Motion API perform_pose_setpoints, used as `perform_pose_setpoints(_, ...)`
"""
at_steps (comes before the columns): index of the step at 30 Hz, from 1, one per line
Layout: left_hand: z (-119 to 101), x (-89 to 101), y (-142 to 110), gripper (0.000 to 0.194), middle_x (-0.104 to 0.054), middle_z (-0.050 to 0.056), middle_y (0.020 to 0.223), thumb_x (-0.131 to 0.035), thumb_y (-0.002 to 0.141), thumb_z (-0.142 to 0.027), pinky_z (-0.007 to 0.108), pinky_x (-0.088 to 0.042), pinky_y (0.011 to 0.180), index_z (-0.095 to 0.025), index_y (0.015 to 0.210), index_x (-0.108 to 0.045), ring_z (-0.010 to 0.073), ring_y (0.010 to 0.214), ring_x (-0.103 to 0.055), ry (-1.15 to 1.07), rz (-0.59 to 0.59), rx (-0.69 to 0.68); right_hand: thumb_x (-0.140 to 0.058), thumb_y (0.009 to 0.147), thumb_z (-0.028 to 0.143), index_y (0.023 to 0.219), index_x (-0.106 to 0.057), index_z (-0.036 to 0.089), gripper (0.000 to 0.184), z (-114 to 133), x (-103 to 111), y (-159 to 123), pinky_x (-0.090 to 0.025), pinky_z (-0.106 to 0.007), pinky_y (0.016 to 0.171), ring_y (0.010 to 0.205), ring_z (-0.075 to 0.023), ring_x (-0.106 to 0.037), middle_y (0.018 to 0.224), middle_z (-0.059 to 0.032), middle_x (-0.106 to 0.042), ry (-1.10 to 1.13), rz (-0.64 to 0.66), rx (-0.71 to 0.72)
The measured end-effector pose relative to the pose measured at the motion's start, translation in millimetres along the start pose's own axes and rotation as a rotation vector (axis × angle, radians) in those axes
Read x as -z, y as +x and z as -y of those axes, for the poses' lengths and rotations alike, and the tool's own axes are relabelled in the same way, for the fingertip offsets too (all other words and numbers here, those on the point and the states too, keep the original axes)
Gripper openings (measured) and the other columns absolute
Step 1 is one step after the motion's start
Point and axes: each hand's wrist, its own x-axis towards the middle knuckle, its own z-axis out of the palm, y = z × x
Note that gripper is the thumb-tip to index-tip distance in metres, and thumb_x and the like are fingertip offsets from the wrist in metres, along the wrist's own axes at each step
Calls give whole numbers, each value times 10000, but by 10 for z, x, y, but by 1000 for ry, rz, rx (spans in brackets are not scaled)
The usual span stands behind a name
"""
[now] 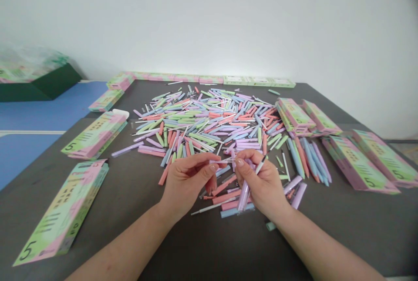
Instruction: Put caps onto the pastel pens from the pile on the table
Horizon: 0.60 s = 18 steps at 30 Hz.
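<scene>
In front of me, my left hand (187, 181) is closed, thumb and forefinger pinching one end of a thin, pale, see-through pen part (226, 160). The other end reaches the fingertips of my right hand (264, 183). That hand is closed too, around a purple pen barrel (243, 197) that points down toward me. A white pen refill (260, 166) with a dark tip sticks up between its fingers. Below and behind both hands lies a heap of loose pen parts (196, 118) in purple, green, blue and coral. Which part touches which between my fingertips is too small to tell.
Green and pink boxes marked 5 lie along the left (62, 213) and in stacks at the right (361, 163). A row of boxes (186, 78) lines the black table's back edge. Bundled barrels (308, 159) lie at right. A dark green bin (55, 81) stands at far left.
</scene>
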Motion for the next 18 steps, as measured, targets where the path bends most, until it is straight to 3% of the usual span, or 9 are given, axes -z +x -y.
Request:
perform_pose_setpoints(5,-22,3,3,174,-636,4,538,-725,790,-284,201,-425,410,-165,917,-737,99,420,-540,51,-13,10,-627,857,424,875,-613,214,212,32,24,-13,-358,-250,506,550,-132,-462,608,17,-531,-101,4,65)
perform_pose_setpoints(12,-29,-6,5,129,-616,-11,493,-720,796,-268,194,-429,401,-166,875,-710,102,416,-540,33,-35,9,-577,896,299,862,-642,218,109,148,32,-16,-429,-277,646,671,-152,-544,749,-7,-634,-366,37,268)
perform_pose_setpoints(18,-13,-2,8,105,-682,16,627,-704,813,-247,181,-436,396,-170,883,-707,84,429,-550,7,-28,-13,-569,905,286,896,-635,216,97,129,28,-9,-441,-273,671,717,-153,-569,784,-9,-645,-393,104,265)
